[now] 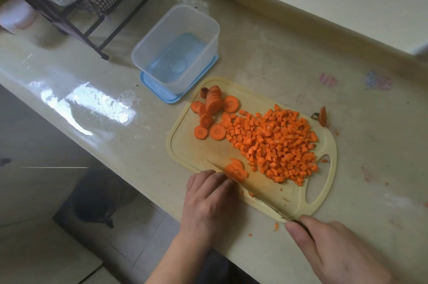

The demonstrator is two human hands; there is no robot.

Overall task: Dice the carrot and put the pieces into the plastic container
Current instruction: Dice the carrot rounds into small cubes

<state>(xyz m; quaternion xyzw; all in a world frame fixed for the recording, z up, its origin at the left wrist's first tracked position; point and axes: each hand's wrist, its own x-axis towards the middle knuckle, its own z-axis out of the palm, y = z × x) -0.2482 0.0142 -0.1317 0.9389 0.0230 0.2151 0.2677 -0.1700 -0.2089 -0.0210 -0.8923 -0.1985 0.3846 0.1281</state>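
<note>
On a pale countertop lies a cream cutting board with a handle slot at its right end. The left hand rests at the board's near edge, its curled fingers pressing down on a small stack of carrot strips. The right hand, at the near right, grips the handle of a knife; the blade runs left across the board, and its edge sits against the strips just beside the left fingertips. A broad heap of diced carrot covers the middle and right of the board. Round carrot slices lie at the far left end. A carrot top sits on the counter just past the board's far right edge. The clear plastic container stands beyond the board to the far left, on a blue lid; no carrot shows inside it. A dark wire rack stands at the far left.
</note>
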